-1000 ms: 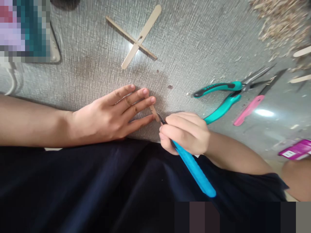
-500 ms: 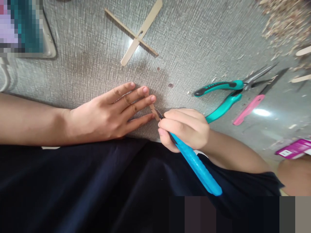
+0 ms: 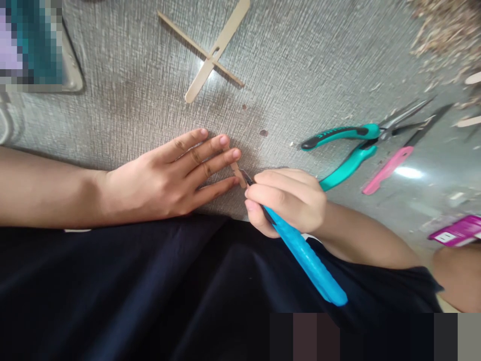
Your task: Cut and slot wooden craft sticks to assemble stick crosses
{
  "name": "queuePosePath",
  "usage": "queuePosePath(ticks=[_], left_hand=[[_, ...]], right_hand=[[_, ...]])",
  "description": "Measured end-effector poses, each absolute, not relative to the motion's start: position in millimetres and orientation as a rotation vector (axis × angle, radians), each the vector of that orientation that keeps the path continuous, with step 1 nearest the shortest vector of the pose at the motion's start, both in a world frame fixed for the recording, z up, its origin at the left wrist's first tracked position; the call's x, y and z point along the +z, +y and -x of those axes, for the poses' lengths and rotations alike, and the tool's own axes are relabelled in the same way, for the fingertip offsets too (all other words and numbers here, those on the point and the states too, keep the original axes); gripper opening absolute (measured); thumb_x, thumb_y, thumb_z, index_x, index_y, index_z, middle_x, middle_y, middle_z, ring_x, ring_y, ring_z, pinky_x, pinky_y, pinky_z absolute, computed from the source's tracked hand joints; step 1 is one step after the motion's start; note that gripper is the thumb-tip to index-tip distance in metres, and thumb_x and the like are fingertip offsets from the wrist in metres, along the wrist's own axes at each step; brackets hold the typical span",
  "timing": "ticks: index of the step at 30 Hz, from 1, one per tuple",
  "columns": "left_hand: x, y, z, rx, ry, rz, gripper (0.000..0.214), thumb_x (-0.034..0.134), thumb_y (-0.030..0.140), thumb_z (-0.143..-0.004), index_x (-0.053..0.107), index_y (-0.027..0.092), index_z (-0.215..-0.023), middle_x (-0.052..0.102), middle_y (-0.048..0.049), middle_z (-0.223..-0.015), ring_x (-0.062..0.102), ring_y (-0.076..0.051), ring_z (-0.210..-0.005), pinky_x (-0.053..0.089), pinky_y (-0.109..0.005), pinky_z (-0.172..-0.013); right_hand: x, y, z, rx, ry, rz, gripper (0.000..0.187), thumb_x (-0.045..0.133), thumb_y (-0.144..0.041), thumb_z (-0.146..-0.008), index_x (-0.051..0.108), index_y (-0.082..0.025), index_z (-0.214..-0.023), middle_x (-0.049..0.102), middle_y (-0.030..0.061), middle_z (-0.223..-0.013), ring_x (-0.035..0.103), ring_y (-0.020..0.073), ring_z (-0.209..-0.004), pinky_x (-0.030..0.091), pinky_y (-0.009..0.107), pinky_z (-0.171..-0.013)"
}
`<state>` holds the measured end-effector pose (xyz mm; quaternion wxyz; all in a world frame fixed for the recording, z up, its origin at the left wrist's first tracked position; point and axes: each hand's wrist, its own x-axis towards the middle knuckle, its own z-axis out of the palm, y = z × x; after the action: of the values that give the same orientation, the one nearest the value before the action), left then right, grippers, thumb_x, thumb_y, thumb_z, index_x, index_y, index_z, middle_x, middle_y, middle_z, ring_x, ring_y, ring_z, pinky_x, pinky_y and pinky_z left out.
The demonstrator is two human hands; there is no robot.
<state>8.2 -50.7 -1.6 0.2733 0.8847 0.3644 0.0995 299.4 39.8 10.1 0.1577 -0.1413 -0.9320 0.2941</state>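
My left hand [image 3: 169, 173] lies flat with its fingers spread, pressing a small wooden stick [image 3: 241, 178] to the table. Most of that stick is hidden beneath the fingers. In my right hand [image 3: 289, 200], closed around it, is a blue utility knife [image 3: 306, 258]; its handle slants down over the dark clothing. The blade end meets the stick just beyond the left fingertips. Past the hands, two wooden sticks form a cross: a flat craft stick [image 3: 199, 80] with a slot in its middle and a thin stick [image 3: 180, 32] through it.
Teal-handled pliers [image 3: 340, 135] lie right of my right hand, beside a pink-handled cutter [image 3: 389, 170]. Wood shavings [image 3: 447, 37] are heaped at the upper right. A purple packet [image 3: 456, 230] lies at the right edge. A blurred device [image 3: 73, 70] sits upper left on the grey textured table [image 3: 124, 60].
The view has shifted slightly. Both hands, the stick and the knife keep nearly the same places relative to each other.
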Motion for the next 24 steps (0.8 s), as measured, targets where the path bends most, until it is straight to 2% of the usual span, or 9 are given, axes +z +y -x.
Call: queuePosePath(ticks=[8, 12, 17, 21, 24], left_hand=[[-1, -54, -7, 0.328, 1.002, -2.445, 0.066, 0.046, 0.015, -0.116, 0.039, 0.019, -0.181, 0.044, -0.0119, -0.19, 0.038, -0.037, -0.178, 0.036, -0.06, -0.147], [-2, -54, -6, 0.293, 1.005, -2.474, 0.063, 0.048, 0.022, -0.116, 0.045, 0.026, -0.179, 0.047, -0.0066, -0.189, 0.041, -0.035, -0.178, 0.037, -0.056, -0.149], [0, -52, -4, 0.223, 0.985, -2.439, 0.062, 0.048, 0.028, -0.116, 0.047, 0.027, -0.177, 0.047, -0.0043, -0.189, 0.037, -0.037, -0.18, 0.039, -0.06, -0.147], [3, -49, -4, 0.203, 1.003, -2.508, 0.063, 0.049, 0.025, -0.116, 0.045, 0.029, -0.178, 0.05, -0.004, -0.188, 0.045, -0.033, -0.177, 0.042, -0.053, -0.147], [5, -49, -4, 0.218, 1.039, -2.644, 0.065, 0.051, 0.021, -0.115, 0.042, 0.023, -0.179, 0.054, -0.0086, -0.185, 0.051, -0.032, -0.173, 0.046, -0.05, -0.145]], right_hand=[[7, 40, -303, 0.849, -2.676, 0.4, 0.015, 0.062, -0.014, -0.103, 0.061, -0.025, -0.113, 0.069, -0.003, -0.082, 0.068, 0.0164, -0.069, 0.063, 0.032, -0.065], [11, 40, -300, 0.888, -2.675, 0.429, 0.016, 0.063, -0.012, -0.102, 0.062, -0.024, -0.113, 0.069, -0.0019, -0.083, 0.067, 0.0163, -0.07, 0.062, 0.032, -0.067], [16, 41, -293, 0.875, -2.689, 0.438, 0.016, 0.062, -0.009, -0.099, 0.063, -0.023, -0.107, 0.067, -0.0032, -0.078, 0.062, 0.0164, -0.066, 0.056, 0.033, -0.062], [10, 41, -290, 0.863, -2.66, 0.434, 0.015, 0.06, -0.01, -0.099, 0.062, -0.024, -0.1, 0.062, -0.0043, -0.074, 0.057, 0.0149, -0.064, 0.051, 0.032, -0.059], [3, 41, -291, 0.808, -2.613, 0.35, 0.016, 0.058, -0.009, -0.1, 0.059, -0.025, -0.098, 0.056, -0.0053, -0.071, 0.051, 0.0148, -0.06, 0.047, 0.032, -0.055]])
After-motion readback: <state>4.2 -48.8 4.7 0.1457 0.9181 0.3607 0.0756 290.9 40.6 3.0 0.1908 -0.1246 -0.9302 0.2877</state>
